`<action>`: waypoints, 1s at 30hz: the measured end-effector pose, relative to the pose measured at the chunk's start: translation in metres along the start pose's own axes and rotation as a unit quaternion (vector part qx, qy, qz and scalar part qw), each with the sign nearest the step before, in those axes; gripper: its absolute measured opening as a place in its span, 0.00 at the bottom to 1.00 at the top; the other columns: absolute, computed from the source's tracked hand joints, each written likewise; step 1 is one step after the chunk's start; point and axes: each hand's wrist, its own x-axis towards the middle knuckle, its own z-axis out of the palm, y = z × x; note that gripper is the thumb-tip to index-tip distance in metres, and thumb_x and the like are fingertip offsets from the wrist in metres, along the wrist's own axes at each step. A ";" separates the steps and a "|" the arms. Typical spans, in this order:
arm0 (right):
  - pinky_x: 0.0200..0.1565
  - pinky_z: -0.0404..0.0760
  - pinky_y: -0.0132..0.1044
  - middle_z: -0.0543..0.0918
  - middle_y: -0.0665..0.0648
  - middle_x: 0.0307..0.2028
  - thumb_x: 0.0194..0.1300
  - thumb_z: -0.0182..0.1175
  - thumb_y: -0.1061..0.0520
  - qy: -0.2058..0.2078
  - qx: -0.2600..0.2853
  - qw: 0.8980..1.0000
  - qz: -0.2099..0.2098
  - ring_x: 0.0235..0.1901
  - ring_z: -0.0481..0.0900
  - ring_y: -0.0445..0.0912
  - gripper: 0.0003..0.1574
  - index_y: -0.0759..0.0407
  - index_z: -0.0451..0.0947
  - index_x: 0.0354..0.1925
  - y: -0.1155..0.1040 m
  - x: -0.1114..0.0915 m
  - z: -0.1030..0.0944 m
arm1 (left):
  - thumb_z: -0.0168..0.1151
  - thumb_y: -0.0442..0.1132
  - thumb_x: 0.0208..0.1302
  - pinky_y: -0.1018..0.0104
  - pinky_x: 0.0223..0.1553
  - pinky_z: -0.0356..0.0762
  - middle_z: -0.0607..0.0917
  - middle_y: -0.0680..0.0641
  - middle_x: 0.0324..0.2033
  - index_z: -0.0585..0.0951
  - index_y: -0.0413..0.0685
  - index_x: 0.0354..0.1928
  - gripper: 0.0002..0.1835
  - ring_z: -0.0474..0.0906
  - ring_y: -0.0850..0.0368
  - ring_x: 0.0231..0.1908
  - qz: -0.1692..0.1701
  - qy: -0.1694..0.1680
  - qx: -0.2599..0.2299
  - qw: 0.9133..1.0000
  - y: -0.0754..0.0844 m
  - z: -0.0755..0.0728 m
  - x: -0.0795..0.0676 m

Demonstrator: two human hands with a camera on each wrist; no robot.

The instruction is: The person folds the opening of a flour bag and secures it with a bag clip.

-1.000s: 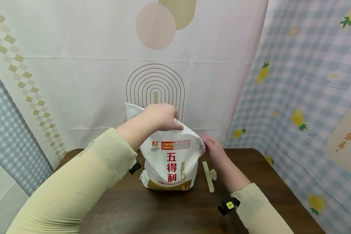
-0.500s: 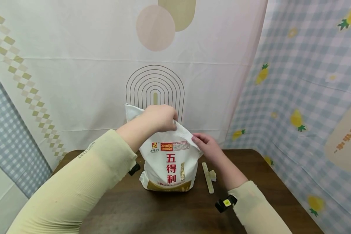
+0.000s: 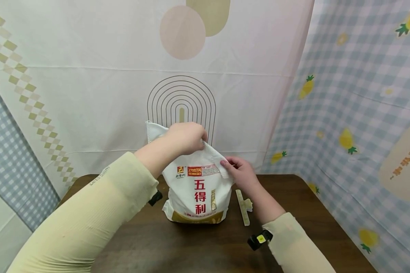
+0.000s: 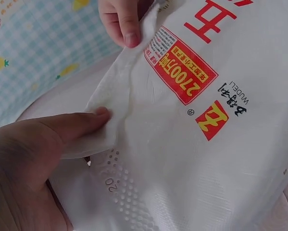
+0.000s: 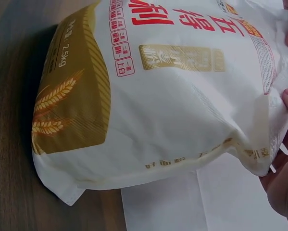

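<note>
A white flour bag with red lettering and a gold base band stands upright on the table. My left hand grips its top edge near the middle, and in the left wrist view the left thumb lies on a turned-down strip of that edge. At the bag's upper right corner, my right hand pinches the same folded strip, thumb on the front face and fingers behind. The bag's upper left corner sticks up beyond the left hand. A pale bag clip lies on the table below the right forearm.
The dark wooden table has rounded back corners. Behind it hangs a white printed curtain, and a blue checked curtain with pineapples runs along the right side.
My right hand has moved left and inward with the bag's right corner, folding the top edge down toward the front. The left hand has stayed almost still on the edge.
</note>
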 end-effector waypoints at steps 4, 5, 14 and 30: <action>0.28 0.80 0.35 0.82 0.55 0.30 0.66 0.66 0.48 0.023 -0.017 1.000 -0.003 0.29 0.77 0.44 0.18 0.62 0.86 0.41 0.000 0.000 0.002 | 0.61 0.44 0.66 0.52 0.43 0.75 0.85 0.55 0.42 0.87 0.58 0.46 0.10 0.78 0.57 0.40 0.005 0.006 -0.002 1.000 -0.001 0.001 0.000; 0.28 0.80 0.35 0.82 0.55 0.30 0.66 0.66 0.48 0.028 -0.016 0.999 -0.005 0.29 0.77 0.44 0.17 0.62 0.87 0.41 0.000 0.000 0.003 | 0.61 0.45 0.66 0.53 0.43 0.75 0.85 0.55 0.42 0.87 0.58 0.46 0.10 0.78 0.57 0.40 0.006 0.008 -0.003 1.000 -0.002 0.002 0.000; 0.28 0.80 0.34 0.83 0.56 0.30 0.66 0.66 0.52 0.038 -0.006 0.999 -0.029 0.29 0.77 0.44 0.14 0.63 0.87 0.40 0.009 -0.004 0.004 | 0.64 0.47 0.67 0.53 0.44 0.77 0.86 0.55 0.46 0.87 0.60 0.47 0.10 0.79 0.57 0.44 0.043 0.010 -0.028 0.999 -0.015 0.005 -0.003; 0.40 0.79 0.37 0.86 0.57 0.36 0.68 0.64 0.49 0.032 -0.026 0.999 0.001 0.35 0.79 0.44 0.18 0.62 0.86 0.44 0.045 -0.018 -0.009 | 0.63 0.46 0.68 0.53 0.51 0.75 0.85 0.55 0.52 0.86 0.59 0.52 0.13 0.79 0.56 0.51 0.063 0.022 -0.075 0.995 -0.036 0.006 -0.004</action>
